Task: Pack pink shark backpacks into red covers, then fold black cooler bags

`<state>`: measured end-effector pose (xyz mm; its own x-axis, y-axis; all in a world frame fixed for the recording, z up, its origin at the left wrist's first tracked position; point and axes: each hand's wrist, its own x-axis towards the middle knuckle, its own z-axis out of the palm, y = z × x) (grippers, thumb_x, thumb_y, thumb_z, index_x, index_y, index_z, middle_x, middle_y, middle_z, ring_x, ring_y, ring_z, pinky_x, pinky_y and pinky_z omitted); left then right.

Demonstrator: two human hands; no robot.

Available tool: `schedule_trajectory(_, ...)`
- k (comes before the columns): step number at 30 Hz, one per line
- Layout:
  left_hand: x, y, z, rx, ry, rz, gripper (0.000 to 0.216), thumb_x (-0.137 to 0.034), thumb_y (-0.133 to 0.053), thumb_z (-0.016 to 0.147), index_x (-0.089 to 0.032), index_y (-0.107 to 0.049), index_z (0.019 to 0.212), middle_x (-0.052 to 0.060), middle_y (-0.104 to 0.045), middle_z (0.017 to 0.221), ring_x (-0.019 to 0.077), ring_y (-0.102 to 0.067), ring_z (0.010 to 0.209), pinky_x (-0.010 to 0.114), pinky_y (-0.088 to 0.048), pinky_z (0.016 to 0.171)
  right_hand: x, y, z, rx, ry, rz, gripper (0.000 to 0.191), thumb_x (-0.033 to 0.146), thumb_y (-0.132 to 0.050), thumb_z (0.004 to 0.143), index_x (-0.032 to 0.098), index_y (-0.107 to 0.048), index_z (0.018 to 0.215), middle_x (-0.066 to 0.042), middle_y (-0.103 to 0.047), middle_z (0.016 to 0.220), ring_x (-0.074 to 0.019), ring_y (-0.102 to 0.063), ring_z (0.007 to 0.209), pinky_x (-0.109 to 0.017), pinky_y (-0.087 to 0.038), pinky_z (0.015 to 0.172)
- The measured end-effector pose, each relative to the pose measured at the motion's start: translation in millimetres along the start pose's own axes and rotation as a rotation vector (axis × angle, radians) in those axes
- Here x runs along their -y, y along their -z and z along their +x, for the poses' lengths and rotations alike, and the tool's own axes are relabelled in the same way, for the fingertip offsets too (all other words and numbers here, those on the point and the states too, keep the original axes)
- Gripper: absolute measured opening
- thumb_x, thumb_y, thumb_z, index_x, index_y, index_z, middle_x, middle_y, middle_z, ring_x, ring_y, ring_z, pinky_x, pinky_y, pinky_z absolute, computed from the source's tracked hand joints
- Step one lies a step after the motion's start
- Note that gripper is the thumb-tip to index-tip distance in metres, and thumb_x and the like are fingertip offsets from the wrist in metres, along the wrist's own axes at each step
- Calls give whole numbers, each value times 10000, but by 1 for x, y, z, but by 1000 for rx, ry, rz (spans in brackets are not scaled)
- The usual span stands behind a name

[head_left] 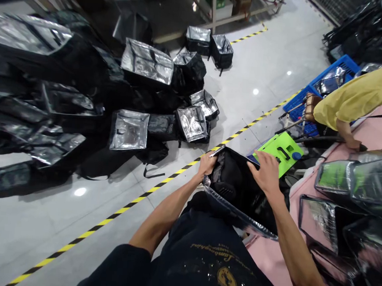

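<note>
I hold a black insulated bag (236,199) with a silver lining in front of my body, at the edge of a pink table (268,255). My left hand (207,164) is closed on the bag's left rim. My right hand (266,171) grips the bag's upper right edge, fingers curled over it. The bag's opening faces me and shows a dark inside.
A large heap of black and silver bags (82,90) covers the floor at left. A yellow-black tape line (161,184) crosses the floor. More silver bags (354,204) lie on the pink table. A person in a yellow top (356,101) leans over the table near blue crates (314,91) and a green board (281,152).
</note>
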<state>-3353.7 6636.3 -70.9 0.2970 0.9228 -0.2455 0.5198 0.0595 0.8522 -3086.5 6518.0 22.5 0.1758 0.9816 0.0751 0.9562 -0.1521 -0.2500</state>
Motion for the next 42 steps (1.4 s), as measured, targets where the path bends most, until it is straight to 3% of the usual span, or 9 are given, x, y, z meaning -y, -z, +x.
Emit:
schedule_trajectory(5, 3, 5, -13, -95, 6, -26, 145, -223, -519, 916, -223, -599, 796, 79, -689, 892, 247, -598, 907, 344, -452, 835, -64, 14, -106, -16, -517, 95, 915, 559, -746, 923, 104, -468, 1667, -276, -634, 1537, -402, -654, 1359, -534, -553, 1086)
schedule_trajectory(8, -5, 16, -18, -145, 31, -64, 252, -270, -544, 948, -169, -701, 1117, 118, -759, 1083, 258, -657, 1008, 354, -503, 912, -76, 6, -144, 141, -631, 294, 648, 507, -707, 903, 186, -656, 1463, -152, -803, 1234, -342, -780, 1088, -448, -618, 908)
schedule_trajectory(11, -36, 35, -33, -214, -79, -138, 631, -429, -661, 967, -176, -560, 1536, 161, -717, 1417, 287, -685, 1231, 411, -527, 1083, -56, 25, -155, 103, -616, 175, 497, 455, -628, 968, 207, -705, 1392, -126, -825, 1059, -332, -794, 938, -414, -595, 828)
schedule_trajectory(16, -114, 28, -92, -181, -598, 195, 1173, -624, -941, 759, -241, -391, 1722, 189, -361, 1811, 442, -277, 1698, 615, -165, 1398, 26, 104, -153, -113, -449, -88, 630, 452, -573, 1075, 193, -539, 1648, -136, -817, 891, -311, -765, 707, -398, -550, 764)
schedule_trajectory(19, -126, 7, -126, -176, -674, 352, 1319, -457, -998, 687, -191, -282, 1762, 240, -291, 1829, 480, -183, 1726, 665, -27, 1407, 80, 130, -159, -132, -222, -51, 623, 418, -503, 1117, 297, -459, 1726, -128, -849, 1062, -302, -792, 744, -402, -578, 780)
schedule_trajectory(25, -71, 37, -182, -374, -539, 366, 860, -232, -803, 784, -181, -526, 1597, 191, -716, 1388, 401, -669, 1300, 547, -497, 1171, 98, 112, -196, -136, 172, 79, 523, 298, -440, 1171, 365, -550, 1678, -41, -794, 1411, -228, -821, 1097, -317, -634, 920)
schedule_trajectory(30, -51, 63, -241, -400, -564, 462, 400, -143, -682, 826, -249, -708, 1210, 86, -754, 1041, 311, -711, 1007, 427, -548, 959, 70, 66, -213, -312, 269, 144, 457, 231, -478, 1167, 295, -641, 1588, -21, -798, 1402, -194, -799, 1186, -308, -633, 1003)
schedule_trajectory(36, -63, 69, -250, -238, -528, 373, 374, -115, -685, 782, -242, -635, 1131, 80, -728, 1050, 303, -694, 1028, 432, -591, 921, 88, 48, -216, -476, 148, 176, 309, 308, -582, 1164, 234, -721, 1431, -50, -859, 1180, -204, -830, 962, -315, -628, 882)
schedule_trajectory(42, -80, 89, -197, 229, -387, 124, 693, -77, -695, 727, -230, -642, 1400, 155, -545, 1691, 341, -576, 1530, 492, -522, 1241, 93, 79, -182, -488, 160, 58, 274, 440, -665, 1139, 199, -787, 1191, -45, -862, 984, -175, -790, 788, -294, -529, 749)
